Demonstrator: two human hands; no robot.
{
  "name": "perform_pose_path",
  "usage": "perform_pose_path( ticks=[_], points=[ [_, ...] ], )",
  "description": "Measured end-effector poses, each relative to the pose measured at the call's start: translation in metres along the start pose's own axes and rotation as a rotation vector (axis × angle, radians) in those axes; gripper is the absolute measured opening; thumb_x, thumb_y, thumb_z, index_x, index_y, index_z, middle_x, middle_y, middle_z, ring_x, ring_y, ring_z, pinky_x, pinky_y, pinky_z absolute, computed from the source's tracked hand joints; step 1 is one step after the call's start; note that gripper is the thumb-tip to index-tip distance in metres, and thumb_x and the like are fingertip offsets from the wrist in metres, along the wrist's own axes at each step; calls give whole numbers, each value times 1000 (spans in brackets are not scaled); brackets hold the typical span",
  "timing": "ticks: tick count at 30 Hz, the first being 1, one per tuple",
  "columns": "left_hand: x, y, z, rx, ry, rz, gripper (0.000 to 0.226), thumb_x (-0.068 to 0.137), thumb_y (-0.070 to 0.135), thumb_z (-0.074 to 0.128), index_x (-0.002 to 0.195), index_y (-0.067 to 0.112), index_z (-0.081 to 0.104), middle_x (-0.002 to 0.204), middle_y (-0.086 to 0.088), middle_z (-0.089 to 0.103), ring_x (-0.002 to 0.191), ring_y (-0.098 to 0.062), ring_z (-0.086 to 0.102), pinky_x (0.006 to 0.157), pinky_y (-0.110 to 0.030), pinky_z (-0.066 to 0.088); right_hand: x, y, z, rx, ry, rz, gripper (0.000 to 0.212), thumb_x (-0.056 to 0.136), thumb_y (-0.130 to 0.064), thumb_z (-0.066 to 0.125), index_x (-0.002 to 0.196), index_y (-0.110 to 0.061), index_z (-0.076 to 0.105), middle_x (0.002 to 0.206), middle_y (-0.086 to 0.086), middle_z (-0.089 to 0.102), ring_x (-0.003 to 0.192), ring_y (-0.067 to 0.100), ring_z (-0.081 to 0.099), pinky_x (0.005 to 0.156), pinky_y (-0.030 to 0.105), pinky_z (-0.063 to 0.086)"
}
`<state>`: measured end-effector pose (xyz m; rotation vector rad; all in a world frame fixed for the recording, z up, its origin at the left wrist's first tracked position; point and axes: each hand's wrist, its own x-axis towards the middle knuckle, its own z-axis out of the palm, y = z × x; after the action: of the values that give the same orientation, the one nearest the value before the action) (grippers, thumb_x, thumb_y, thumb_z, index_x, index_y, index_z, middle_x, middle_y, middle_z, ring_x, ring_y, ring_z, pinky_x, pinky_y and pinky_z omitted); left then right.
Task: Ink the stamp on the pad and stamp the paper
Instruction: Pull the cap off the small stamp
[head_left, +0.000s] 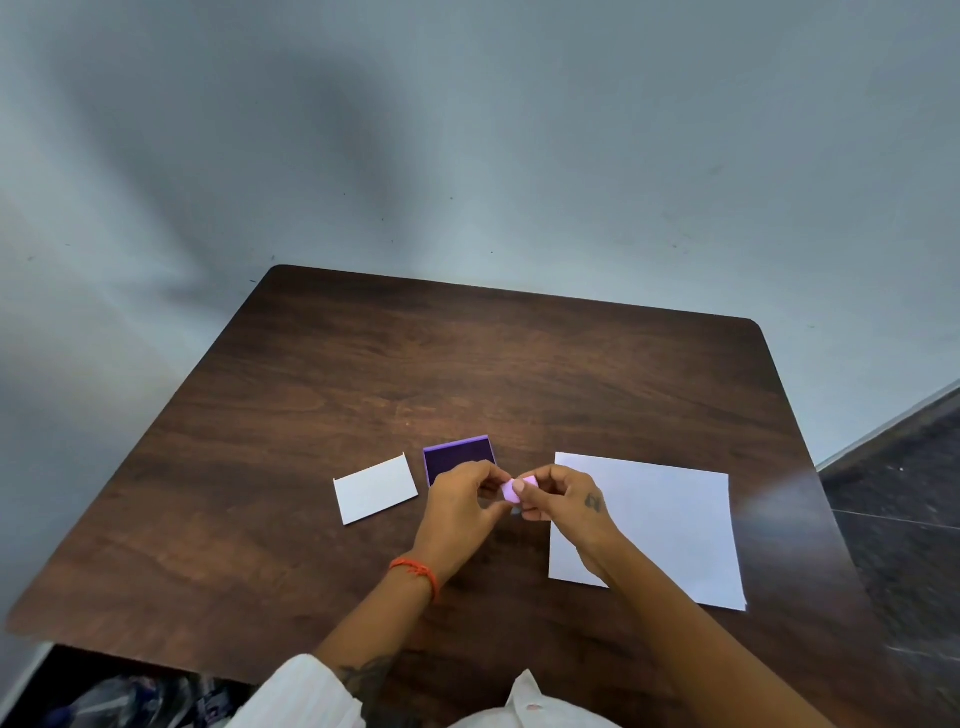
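A small pale purple stamp (516, 490) is held above the table between both hands. My right hand (563, 506) pinches it from the right, and the fingertips of my left hand (460, 512) touch its left side. The open purple ink pad (457, 458) lies just behind my left hand, its dark inked face up and its near edge hidden by my fingers. A large white sheet of paper (670, 525) lies flat to the right, partly under my right wrist.
A small white card or lid (375, 488) lies left of the ink pad. The dark wooden table (467, 364) ends at a grey wall behind. A dark floor shows at the right edge.
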<state>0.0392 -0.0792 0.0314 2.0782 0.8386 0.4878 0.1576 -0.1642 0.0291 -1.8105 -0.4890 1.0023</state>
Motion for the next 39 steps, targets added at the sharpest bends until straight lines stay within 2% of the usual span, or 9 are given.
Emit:
perform_pose_path(
  ticks=[4,7,11,16,22,26,32,35,39],
  points=[
    [1,-4,0,7,-5,-26,21,75,21,73,95,17,67,93,-2,71,81,-6,61,79,-11,47,1,-1,-5,70,-28,4,23,78,-20,72,97,-8,68,100,13,71,85,21,70,80,28,57],
    [1,-6,0,-21,-10,-58,20,75,18,73,93,20,66,89,7,68,78,1,59,70,0,44,1,-3,-10,225,-56,99,24,81,-13,68,103,-5,66,108,16,69,93,27,68,90,38,55],
    [2,-10,3,-142,-46,-166,26,76,12,72,96,24,62,91,9,65,83,1,61,66,0,45,-3,-7,-15,553,-127,247,15,88,-3,56,99,-6,65,103,14,67,91,24,67,72,25,58],
    [0,-22,14,-166,-100,-262,34,75,4,71,106,17,64,104,-3,69,87,-5,62,67,-5,48,-6,-5,-20,844,-142,375,17,90,2,49,96,-5,63,100,16,65,87,23,63,61,25,60],
    [0,-29,26,-73,-123,-255,29,73,5,72,100,15,65,107,-5,63,88,-10,60,70,-12,49,-5,-4,-23,887,-145,386,20,90,5,46,96,-4,63,101,17,65,88,24,63,60,25,60],
    [-1,-32,32,-10,-130,-219,28,74,7,72,99,16,65,107,-4,63,89,-9,58,75,-14,48,-4,-5,-24,883,-156,382,21,90,6,46,97,-4,63,102,17,66,76,22,71,61,26,61],
    [-5,-37,30,46,-147,-158,37,73,16,75,108,19,61,113,-1,61,90,-7,55,76,-11,44,-4,-9,-24,840,-175,347,22,89,7,47,97,-4,64,103,15,65,87,22,66,63,23,60],
    [-7,-39,21,92,-62,-110,37,74,19,73,109,22,60,111,1,60,88,-7,54,76,-14,47,-3,-11,-22,831,-162,345,21,88,7,49,93,-5,66,100,14,67,75,17,72,61,22,60],
    [1,-51,-5,274,181,-59,44,69,23,76,111,20,61,113,-3,61,102,-22,52,91,-35,45,1,-12,-19,787,-132,336,19,88,4,50,98,-4,65,99,14,67,86,19,65,62,22,59]
  ],
)
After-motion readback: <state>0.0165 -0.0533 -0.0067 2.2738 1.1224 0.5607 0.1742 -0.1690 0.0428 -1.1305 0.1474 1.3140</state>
